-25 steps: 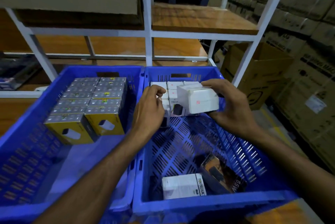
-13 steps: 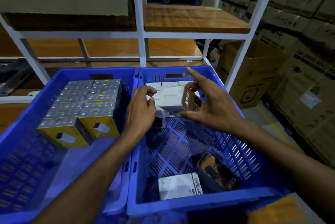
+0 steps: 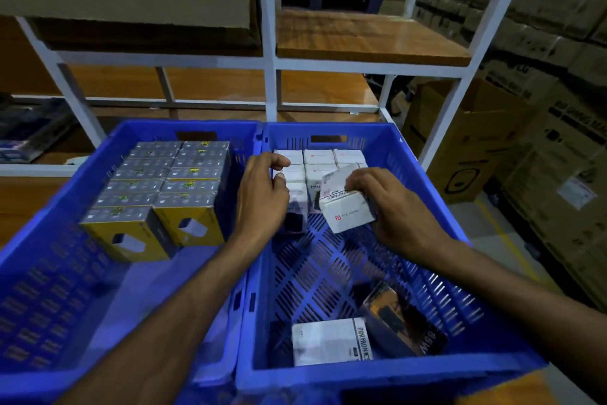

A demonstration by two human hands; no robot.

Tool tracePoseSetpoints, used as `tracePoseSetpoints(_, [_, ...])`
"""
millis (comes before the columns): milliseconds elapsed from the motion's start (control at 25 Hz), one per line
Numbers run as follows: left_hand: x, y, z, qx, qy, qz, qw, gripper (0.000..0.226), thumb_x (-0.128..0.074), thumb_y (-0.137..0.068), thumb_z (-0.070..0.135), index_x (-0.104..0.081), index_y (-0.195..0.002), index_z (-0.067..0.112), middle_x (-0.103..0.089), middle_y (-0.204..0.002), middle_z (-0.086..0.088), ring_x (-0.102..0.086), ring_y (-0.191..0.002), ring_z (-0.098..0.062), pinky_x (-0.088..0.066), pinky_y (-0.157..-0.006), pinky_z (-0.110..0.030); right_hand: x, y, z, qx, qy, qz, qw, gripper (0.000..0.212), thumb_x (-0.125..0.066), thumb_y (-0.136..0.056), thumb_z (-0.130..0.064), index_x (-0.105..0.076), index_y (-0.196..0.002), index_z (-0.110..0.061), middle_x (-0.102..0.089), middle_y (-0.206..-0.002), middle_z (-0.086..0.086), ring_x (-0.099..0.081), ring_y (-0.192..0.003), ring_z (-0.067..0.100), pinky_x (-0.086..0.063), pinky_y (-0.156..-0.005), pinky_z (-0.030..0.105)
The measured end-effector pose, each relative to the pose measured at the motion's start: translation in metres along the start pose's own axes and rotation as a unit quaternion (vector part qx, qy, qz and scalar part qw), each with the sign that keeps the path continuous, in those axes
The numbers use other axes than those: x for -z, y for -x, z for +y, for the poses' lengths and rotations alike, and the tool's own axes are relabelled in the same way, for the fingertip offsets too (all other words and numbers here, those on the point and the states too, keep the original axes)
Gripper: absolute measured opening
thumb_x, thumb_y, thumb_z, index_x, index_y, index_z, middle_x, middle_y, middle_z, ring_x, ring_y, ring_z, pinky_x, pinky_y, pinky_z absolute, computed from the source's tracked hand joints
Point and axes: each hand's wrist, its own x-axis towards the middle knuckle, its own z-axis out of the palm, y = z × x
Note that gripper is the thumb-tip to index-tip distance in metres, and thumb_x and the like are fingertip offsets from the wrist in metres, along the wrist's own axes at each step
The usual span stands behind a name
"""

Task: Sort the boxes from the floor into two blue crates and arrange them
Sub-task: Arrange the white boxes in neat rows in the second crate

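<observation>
**Light white carton going into the right crate's back row**

At the near end of the right crate (image 3: 377,375), a loose white box (image 3: 330,342) is lying flat on the slotted floor. A dark box (image 3: 402,326) is leaning just beside it, and both are waiting to be arranged.

Further in, the right hand (image 3: 391,207) is gripping the tilted white box (image 3: 349,214), with its fingers (image 3: 361,179) curled over the top edge and the palm behind it. The box is hanging above the crate floor, just in front of the stacked white boxes (image 3: 320,156). It is looking light and stiff, a small printed card carton that one hand is managing easily. Its smooth faces are probably a little slippery, and its corners would likely dent under a hard squeeze. Holding it across two opposite flat faces, near the middle, is seeming the safest grip for sliding it square into the row.

The left hand (image 3: 261,197) is pinching the near-left corner of the stacked white boxes between thumb and curled forefinger, apparently steadying them.

In the left crate (image 3: 49,273), the yellow boxes (image 3: 184,224) are sitting packed in tidy rows at the far end.

Beyond both crates, a white-framed shelf (image 3: 371,33) is standing, with a cardboard carton (image 3: 460,142) on the floor to its right.
</observation>
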Motion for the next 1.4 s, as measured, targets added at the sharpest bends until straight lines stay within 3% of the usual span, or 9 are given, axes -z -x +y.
tracePoseSetpoints(400, [-0.001,-0.006,-0.003,0.005,0.007,0.002,1.0,0.026,-0.05,-0.095,0.001,-0.061,-0.105,0.023,-0.05,-0.106,0.017,-0.067,-0.095,-0.026,-0.056,-0.088,-0.051,-0.055,-0.046,0.03,-0.329,-0.147,-0.134,0.923,0.076,-0.089,-0.072,-0.01,-0.043,-0.132,-0.014,-0.062,-0.122,0.013,-0.061,-0.112,0.033,-0.055,-0.083,0.044])
tracePoseSetpoints(560, [-0.001,-0.006,-0.005,0.004,0.012,0.0,1.0,0.026,-0.052,-0.096,0.003,-0.061,-0.104,0.026,-0.05,-0.108,0.019,-0.066,-0.091,-0.019,-0.057,-0.087,-0.049,-0.086,-0.058,0.027,-0.391,-0.16,-0.084,0.903,0.08,-0.095,-0.065,-0.011,-0.046,-0.129,-0.01,-0.064,-0.121,0.013,-0.062,-0.112,0.034,-0.055,-0.083,0.045])
tracePoseSetpoints(800, [-0.001,-0.006,-0.005,-0.002,0.0,-0.007,1.0,0.021,-0.058,-0.096,0.009,-0.061,-0.101,0.029,-0.052,-0.108,0.014,-0.065,-0.083,-0.015,-0.057,-0.083,-0.048,-0.099,-0.05,0.02,-0.42,-0.16,-0.063,0.891,0.046,-0.098,-0.061,-0.011,-0.06,-0.087,-0.012,-0.073,-0.11,0.013,-0.068,-0.107,0.031,-0.059,-0.083,0.04])
tracePoseSetpoints(880, [0.0,-0.005,-0.003,0.005,-0.022,-0.025,0.999,0.016,-0.061,-0.096,0.014,-0.061,-0.099,0.03,-0.053,-0.108,0.014,-0.064,-0.078,-0.012,-0.056,-0.081,-0.046,-0.091,-0.057,0.023,-0.433,-0.146,-0.131,0.88,0.044,-0.098,-0.063,-0.018,-0.061,-0.086,-0.012,-0.07,-0.106,0.008,-0.067,-0.106,0.028,-0.059,-0.086,0.04])
tracePoseSetpoints(960, [0.001,-0.002,0.002,-0.018,-0.061,-0.057,0.996,0.011,-0.062,-0.096,0.021,-0.06,-0.1,0.031,-0.057,-0.108,0.013,-0.062,-0.074,-0.009,-0.055,-0.076,-0.042,-0.074,-0.064,0.024,-0.434,-0.115,-0.226,0.864,0.055,-0.097,-0.067,-0.026,-0.066,-0.107,-0.004,-0.068,-0.109,0.009,-0.066,-0.099,0.027,-0.058,-0.088,0.039])
tracePoseSetpoints(1080, [0.001,0.004,0.01,-0.107,-0.143,-0.145,0.973,0.012,-0.059,-0.095,0.028,-0.057,-0.105,0.034,-0.062,-0.1,0.014,-0.059,-0.072,-0.006,-0.052,-0.069,-0.037,-0.041,-0.058,0.011,-0.366,-0.112,-0.347,0.856,0.044,-0.089,-0.079,-0.031,-0.068,-0.107,-0.004,-0.07,-0.097,0.012,-0.067,-0.08,0.028,-0.061,-0.073,0.041])
tracePoseSetpoints(1160, [-0.002,0.013,0.013,-0.163,-0.221,-0.237,0.932,0.011,-0.058,-0.096,0.033,-0.059,-0.107,0.034,-0.065,-0.098,0.015,-0.057,-0.077,-0.007,-0.049,-0.067,-0.035,-0.021,-0.037,-0.002,-0.305,-0.116,-0.476,0.817,0.037,-0.087,-0.081,-0.04,-0.072,-0.097,-0.011,-0.072,-0.094,0.007,-0.07,-0.082,0.024,-0.061,-0.065,0.037])
tracePoseSetpoints(1240, [-0.003,0.017,0.013,-0.2,-0.285,-0.293,0.89,0.009,-0.058,-0.098,0.037,-0.061,-0.105,0.033,-0.068,-0.096,0.014,-0.06,-0.084,-0.012,-0.044,-0.063,-0.033,-0.01,-0.015,-0.015,-0.222,-0.078,-0.604,0.761,0.05,-0.086,-0.078,-0.05,-0.072,-0.111,-0.016,-0.074,-0.103,0.008,-0.068,-0.085,0.021,-0.058,-0.067,0.036])
tracePoseSetpoints(1400, [-0.004,0.015,0.007,-0.192,-0.287,-0.266,0.9,0.009,-0.056,-0.099,0.041,-0.061,-0.102,0.034,-0.07,-0.094,0.013,-0.064,-0.082,-0.016,-0.045,-0.06,-0.031,-0.02,0.018,-0.015,-0.175,-0.004,-0.67,0.721,0.059,-0.084,-0.083,-0.037,-0.061,-0.134,-0.018,-0.072,-0.119,0.012,-0.069,-0.089,0.023,-0.061,-0.079,0.04])
